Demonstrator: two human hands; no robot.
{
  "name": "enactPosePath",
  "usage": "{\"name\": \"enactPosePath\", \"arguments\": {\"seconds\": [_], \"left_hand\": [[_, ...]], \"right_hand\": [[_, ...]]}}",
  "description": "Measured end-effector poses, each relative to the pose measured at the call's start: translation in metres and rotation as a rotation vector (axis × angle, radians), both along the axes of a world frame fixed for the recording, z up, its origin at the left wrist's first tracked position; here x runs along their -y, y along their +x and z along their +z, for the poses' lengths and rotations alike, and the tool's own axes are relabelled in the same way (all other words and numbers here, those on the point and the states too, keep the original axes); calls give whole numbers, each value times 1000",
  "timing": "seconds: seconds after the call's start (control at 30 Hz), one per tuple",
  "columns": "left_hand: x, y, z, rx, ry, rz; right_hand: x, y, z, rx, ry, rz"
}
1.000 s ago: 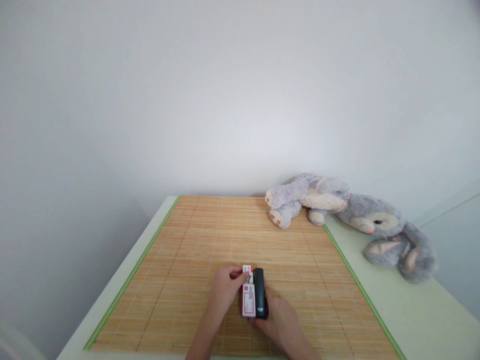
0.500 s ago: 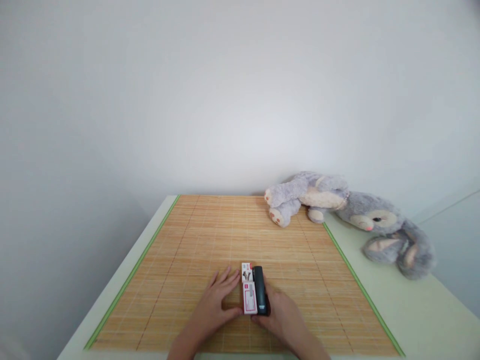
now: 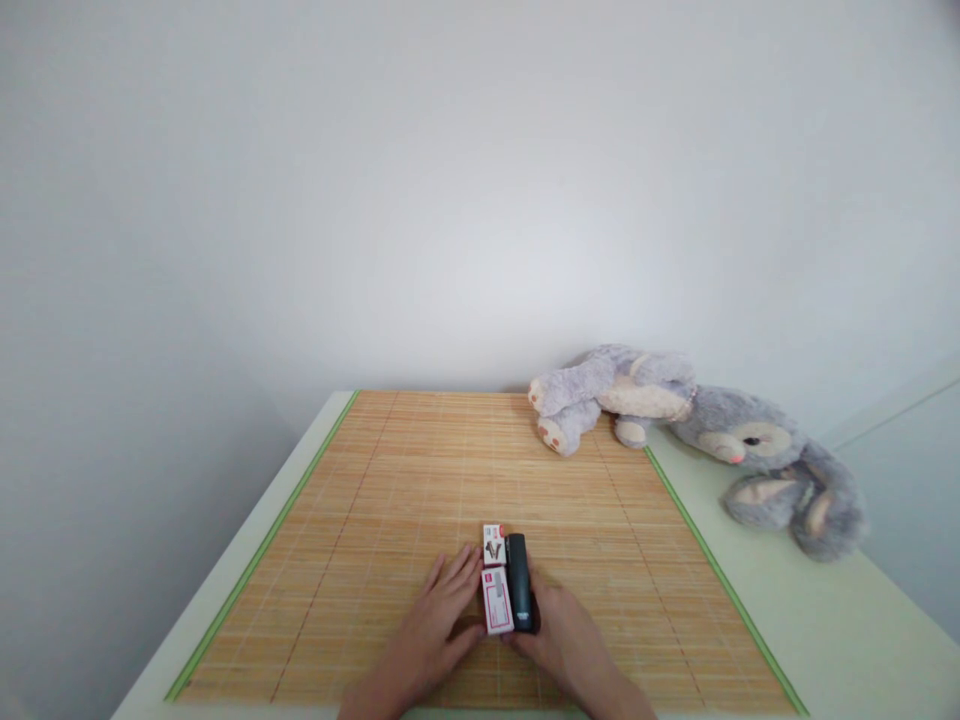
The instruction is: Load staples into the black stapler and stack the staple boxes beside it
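A black stapler lies lengthwise on the bamboo mat. Against its left side are two small boxes: a white and red box with a stapler picture at the far end, and a white and pink box nearer me, slightly slanted. My right hand curls round the stapler's right side, thumb at its near end; most of its fingers are hidden. To the left of the boxes my left hand rests with fingers stretched out, fingertips and thumb close to the boxes' left edges. Whether they press on them I cannot tell.
The bamboo mat with green side edging covers much of the pale table. A grey plush rabbit lies across the back right, against the wall, its head and ears past the mat's edge.
The white and pink box has turned a little, and a thin gap shows between it and the white and red box. My left hand has shifted slightly towards me, its fingers closer together.
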State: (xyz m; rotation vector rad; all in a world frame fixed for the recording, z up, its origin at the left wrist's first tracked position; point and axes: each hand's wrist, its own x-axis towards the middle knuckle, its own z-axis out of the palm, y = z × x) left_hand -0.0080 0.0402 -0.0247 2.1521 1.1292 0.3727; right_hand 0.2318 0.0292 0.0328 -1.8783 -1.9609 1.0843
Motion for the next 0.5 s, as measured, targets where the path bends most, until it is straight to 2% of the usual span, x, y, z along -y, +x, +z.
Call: {"name": "enactPosePath", "arguments": {"seconds": [0.17, 0.5], "left_hand": [[20, 12, -7, -11, 36, 65], [24, 31, -26, -49, 92, 136]], "right_hand": [[0, 0, -1, -33, 14, 17], [2, -3, -3, 16, -8, -4]]}}
